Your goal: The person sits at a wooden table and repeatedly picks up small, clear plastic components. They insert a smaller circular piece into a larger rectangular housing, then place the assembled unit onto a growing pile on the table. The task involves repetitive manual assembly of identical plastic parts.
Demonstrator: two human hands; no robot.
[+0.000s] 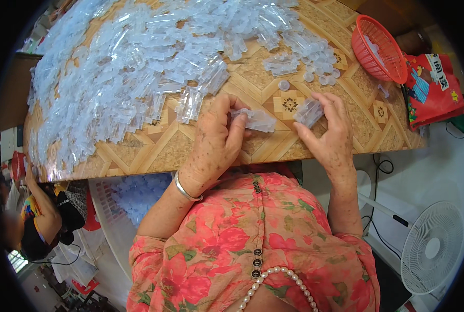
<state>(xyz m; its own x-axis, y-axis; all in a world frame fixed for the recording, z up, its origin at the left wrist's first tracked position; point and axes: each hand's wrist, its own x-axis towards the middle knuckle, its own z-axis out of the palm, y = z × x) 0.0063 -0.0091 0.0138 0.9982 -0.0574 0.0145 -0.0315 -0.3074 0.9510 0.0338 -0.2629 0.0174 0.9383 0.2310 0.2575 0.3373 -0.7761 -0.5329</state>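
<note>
The left hand (214,140) rests on the near part of the desk (190,148), its grip pinched on a strip of clear plastic tubes (257,119) that lies flat on the wood, thumb and forefinger closed on the strip's left end. A silver bangle (184,190) circles that wrist. Just right of this grip, with a short stretch of patterned wood between, the right hand (328,132) has its fingers curled down over a second clear plastic piece (309,112), the thumb pressed at the near side and the fingertips on top, so this grip is closed on it too.

Just beyond the gap between the two grips lies one small round clear cap (284,85). A little farther, beyond the right grip, a loose cluster of such caps (320,70) sits next to more clear strips. Left of and beyond the left grip, a great heap of clear plastic tube strips (138,67) covers most of the desk out to its far edge.

Far right of the right grip, a red plastic basket (377,47) stands tilted at the desk's edge, touching a red printed bag (432,88) beside it. Below the right grip, off the desk, a white electric fan (432,247) stands on the floor. Below the left grip, under the desk's near edge, a pale container of clear pieces (136,195) shows.
</note>
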